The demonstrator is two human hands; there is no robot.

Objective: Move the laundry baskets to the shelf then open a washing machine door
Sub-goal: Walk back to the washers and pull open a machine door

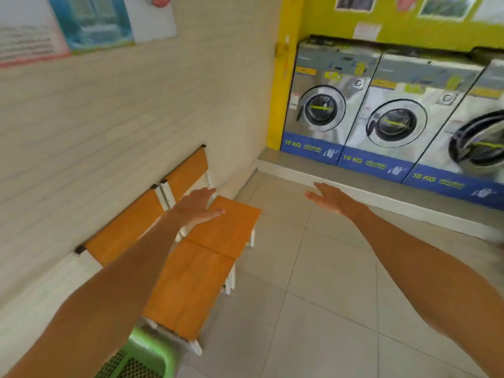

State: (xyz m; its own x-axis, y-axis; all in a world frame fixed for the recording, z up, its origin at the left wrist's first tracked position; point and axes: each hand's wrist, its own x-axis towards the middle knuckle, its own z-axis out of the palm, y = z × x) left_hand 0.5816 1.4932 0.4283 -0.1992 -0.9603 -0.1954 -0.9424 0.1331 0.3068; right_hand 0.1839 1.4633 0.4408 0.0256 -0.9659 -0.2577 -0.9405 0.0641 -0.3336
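Head view: both hands, left and right, reach forward open and empty. A green plastic lattice laundry basket sits on the tiled floor beside the orange wooden bench.

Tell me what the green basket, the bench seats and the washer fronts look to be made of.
Green basket: likely plastic, bright colour, moulded mesh wall.
Bench seats: wood or wood-look laminate, orange with grain, on white frames.
Washer fronts: metal, probably stainless steel, with grey reflective sheen.
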